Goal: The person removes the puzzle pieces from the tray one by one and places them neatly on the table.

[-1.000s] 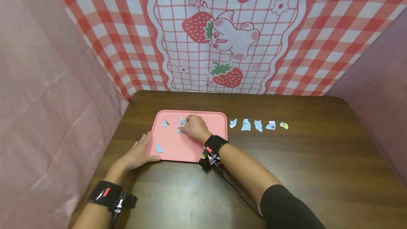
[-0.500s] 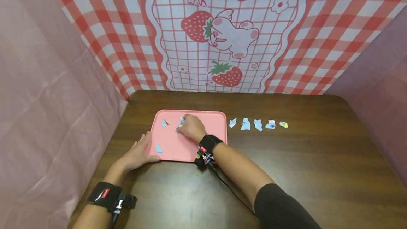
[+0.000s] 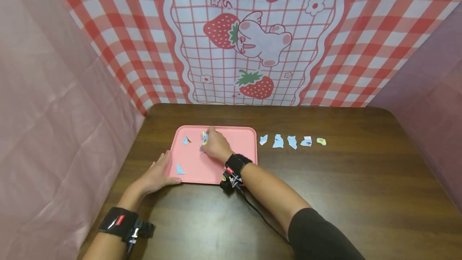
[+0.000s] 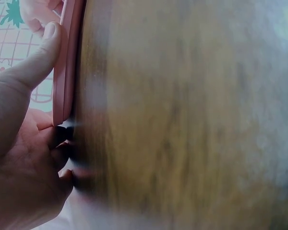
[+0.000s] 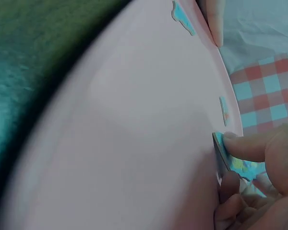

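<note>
My right hand is over the pink tray, pinching a light blue and yellow jigsaw piece between thumb and fingers. In the right wrist view this piece is tilted up off the tray surface, and the fingers hide part of it. Near the tray's left edge lies a blue piece with a red mark. Another pale blue piece sits by the near left corner. My left hand rests against that corner, its fingers extended along the left side and the thumb touching the near rim.
To the right of the tray, several jigsaw pieces lie in a row on the brown wooden table, ending with a small yellow piece. A checked strawberry cloth hangs behind the table. A cable runs from the right wrist.
My right hand has moved slightly left, with the wrist shifting the same way, and still pinches the piece. The left hand stays at the tray's corner.
</note>
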Demonstrator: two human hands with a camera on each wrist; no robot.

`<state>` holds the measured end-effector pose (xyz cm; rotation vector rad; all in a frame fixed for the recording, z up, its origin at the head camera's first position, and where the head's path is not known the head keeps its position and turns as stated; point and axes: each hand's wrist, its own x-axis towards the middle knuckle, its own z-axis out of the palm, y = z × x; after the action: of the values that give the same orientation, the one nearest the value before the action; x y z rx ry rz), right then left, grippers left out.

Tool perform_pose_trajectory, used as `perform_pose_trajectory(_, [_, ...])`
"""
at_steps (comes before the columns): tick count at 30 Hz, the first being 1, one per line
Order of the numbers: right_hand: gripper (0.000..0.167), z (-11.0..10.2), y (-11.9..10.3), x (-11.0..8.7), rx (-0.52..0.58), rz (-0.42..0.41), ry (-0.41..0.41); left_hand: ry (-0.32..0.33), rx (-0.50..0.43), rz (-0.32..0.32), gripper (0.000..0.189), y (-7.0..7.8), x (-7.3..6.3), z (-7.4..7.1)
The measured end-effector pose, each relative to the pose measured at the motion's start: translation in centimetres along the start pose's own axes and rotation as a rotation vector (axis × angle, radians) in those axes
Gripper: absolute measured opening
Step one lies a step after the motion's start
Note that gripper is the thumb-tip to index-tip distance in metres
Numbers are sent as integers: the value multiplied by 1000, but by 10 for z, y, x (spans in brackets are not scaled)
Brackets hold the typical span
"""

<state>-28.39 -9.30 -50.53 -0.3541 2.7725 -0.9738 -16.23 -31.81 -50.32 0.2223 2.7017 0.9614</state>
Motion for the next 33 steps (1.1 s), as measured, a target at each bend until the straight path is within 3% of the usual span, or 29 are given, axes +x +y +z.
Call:
perform_pose_trajectory(11, [37,-7,15,-6,108,-108,64,-11,-6,-20,117,0,2,3])
perform_pose_trajectory(17, [37,-15,15,-11,174,-94,40,0,-14,-15,117,0,2,3])
perform_pose_trajectory(33, [39,-38,27,-30,300,-105,90,5,2,-5,119,2,-1,1])
